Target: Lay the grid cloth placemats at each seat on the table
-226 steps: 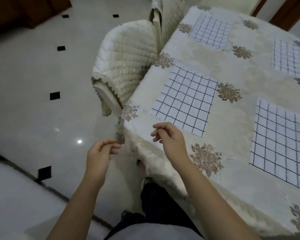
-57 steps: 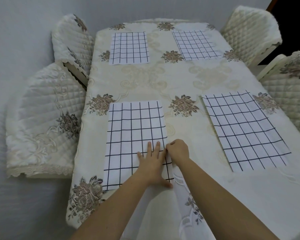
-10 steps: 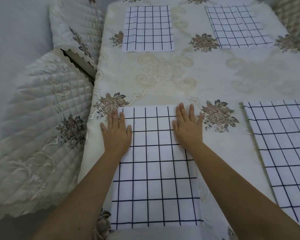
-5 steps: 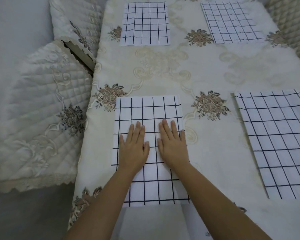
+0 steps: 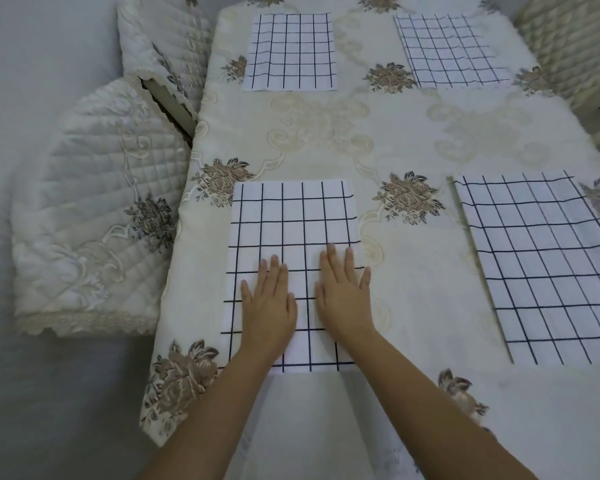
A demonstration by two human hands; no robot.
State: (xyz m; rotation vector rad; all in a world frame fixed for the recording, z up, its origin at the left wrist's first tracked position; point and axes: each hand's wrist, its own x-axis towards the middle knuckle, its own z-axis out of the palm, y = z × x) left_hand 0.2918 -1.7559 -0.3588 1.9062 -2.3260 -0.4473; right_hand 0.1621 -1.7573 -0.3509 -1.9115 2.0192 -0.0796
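A white placemat with a dark grid (image 5: 291, 220) lies flat at the near left of the table (image 5: 413, 140). My left hand (image 5: 269, 303) and my right hand (image 5: 343, 292) lie side by side on its lower half, palms down, fingers straight, pressing the cloth. Three more grid placemats lie on the table: one at the near right (image 5: 541, 265), one at the far left (image 5: 290, 51) and one at the far right (image 5: 451, 50).
The table wears a cream tablecloth with brown flower motifs (image 5: 409, 197). Two quilted cream chairs stand along the left side, one near (image 5: 97, 209) and one far (image 5: 160, 46), and another chair (image 5: 568, 43) at the far right. Grey floor (image 5: 32, 393) lies to the left.
Both hands slid from the placemat's far corners toward me and closer together, flat on the cloth throughout. The view pulled back a little.
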